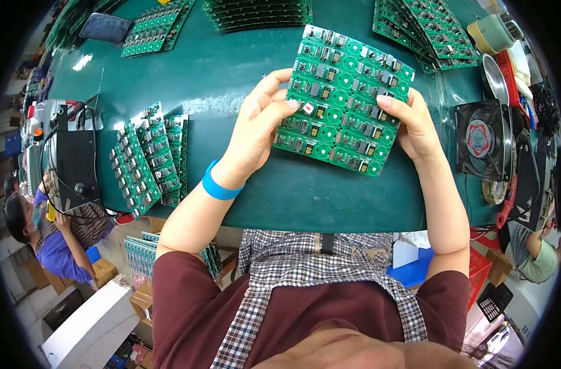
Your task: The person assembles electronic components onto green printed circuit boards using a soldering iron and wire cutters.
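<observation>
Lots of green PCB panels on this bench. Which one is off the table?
The green circuit board panel at centre, held up between the left hand and right hand. The other stacks, near the left edge and along the far edge, lie on the mat.

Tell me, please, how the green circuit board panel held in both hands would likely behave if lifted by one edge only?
The green circuit board panel looks flat and unbent between the left hand and right hand, so it is probably stiff. It seems thin, so likely light. The small parts standing on its face could probably snag or break if handled roughly.
</observation>
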Available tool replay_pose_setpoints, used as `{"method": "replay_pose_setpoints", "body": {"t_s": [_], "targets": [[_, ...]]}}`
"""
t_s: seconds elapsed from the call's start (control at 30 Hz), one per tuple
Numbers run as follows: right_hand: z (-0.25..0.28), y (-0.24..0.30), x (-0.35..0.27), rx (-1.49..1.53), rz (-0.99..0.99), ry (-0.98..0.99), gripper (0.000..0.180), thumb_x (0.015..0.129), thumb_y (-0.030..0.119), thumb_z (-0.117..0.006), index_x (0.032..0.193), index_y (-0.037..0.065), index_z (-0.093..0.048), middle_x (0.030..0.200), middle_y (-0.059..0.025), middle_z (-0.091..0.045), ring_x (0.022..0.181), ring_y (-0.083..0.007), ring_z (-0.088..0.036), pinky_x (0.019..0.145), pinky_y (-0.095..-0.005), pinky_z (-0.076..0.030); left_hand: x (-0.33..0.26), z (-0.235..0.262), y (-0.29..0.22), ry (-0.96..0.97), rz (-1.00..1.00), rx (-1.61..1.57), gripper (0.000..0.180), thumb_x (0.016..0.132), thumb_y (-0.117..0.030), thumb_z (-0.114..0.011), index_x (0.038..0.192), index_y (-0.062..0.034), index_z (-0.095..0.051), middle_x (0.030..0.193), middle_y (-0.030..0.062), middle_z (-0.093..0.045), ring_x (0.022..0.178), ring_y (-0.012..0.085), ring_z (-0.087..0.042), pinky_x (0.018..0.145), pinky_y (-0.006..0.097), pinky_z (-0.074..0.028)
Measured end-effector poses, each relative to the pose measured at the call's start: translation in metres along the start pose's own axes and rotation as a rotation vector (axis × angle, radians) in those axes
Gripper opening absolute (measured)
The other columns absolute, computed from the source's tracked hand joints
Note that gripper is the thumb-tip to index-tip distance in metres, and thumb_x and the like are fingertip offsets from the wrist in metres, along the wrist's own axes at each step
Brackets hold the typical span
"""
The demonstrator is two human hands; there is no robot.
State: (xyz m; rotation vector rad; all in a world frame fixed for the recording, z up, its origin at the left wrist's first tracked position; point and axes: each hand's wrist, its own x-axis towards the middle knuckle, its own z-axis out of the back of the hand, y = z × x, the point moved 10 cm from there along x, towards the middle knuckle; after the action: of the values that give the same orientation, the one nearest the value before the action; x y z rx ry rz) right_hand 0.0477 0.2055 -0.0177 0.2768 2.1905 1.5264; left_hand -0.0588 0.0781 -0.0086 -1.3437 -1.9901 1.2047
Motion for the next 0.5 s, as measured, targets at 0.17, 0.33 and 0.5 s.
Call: {"method": "replay_pose_setpoints", "body": {"t_s": [0.17, 0.33, 0.5], "targets": [[0.003, 0.005, -0.002, 0.065, 0.039, -0.006, 0.034, 0.078, 0.021, -0.063, 0.102, -0.001, -0.055, 0.091, -0.0063, -0.062, 0.079, -0.0104, -0.059, 0.071, -0.0250, -0.048, 0.001, -0.003, 0.006, -0.024, 0.023, 0.070, 0.039, 0.081, -0.006, -0.052, 0.117, 0.0014, -0.040, 0.100, 0.0091, -0.060, 0.091, 0.0119, -0.056, 0.083, 0.025, -0.042], [-0.004, 0.011, -0.013, 0.106, 0.097, 0.015, 0.044, 0.080, 0.031, -0.060, 0.108, -0.002, -0.050, 0.097, -0.0076, -0.060, 0.082, -0.0119, -0.059, 0.073, -0.0257, -0.047, 0.004, 0.005, 0.012, -0.035, 0.070, 0.080, 0.038, 0.080, -0.007, -0.052, 0.115, 0.0025, -0.041, 0.096, 0.0084, -0.062, 0.085, 0.0112, -0.059, 0.078, 0.024, -0.045], [-0.013, -0.002, -0.028, 0.002, 0.047, 0.153, 0.088, 0.061, 0.050, -0.073, 0.123, -0.002, -0.037, 0.112, -0.0095, -0.052, 0.099, -0.0171, -0.052, 0.084, -0.0319, -0.043, 0.007, 0.011, 0.026, 0.014, 0.234, -0.113, 0.039, 0.077, -0.007, -0.051, 0.114, 0.0057, -0.047, 0.096, 0.0090, -0.062, 0.079, 0.0117, -0.061, 0.072, 0.024, -0.051]]}}
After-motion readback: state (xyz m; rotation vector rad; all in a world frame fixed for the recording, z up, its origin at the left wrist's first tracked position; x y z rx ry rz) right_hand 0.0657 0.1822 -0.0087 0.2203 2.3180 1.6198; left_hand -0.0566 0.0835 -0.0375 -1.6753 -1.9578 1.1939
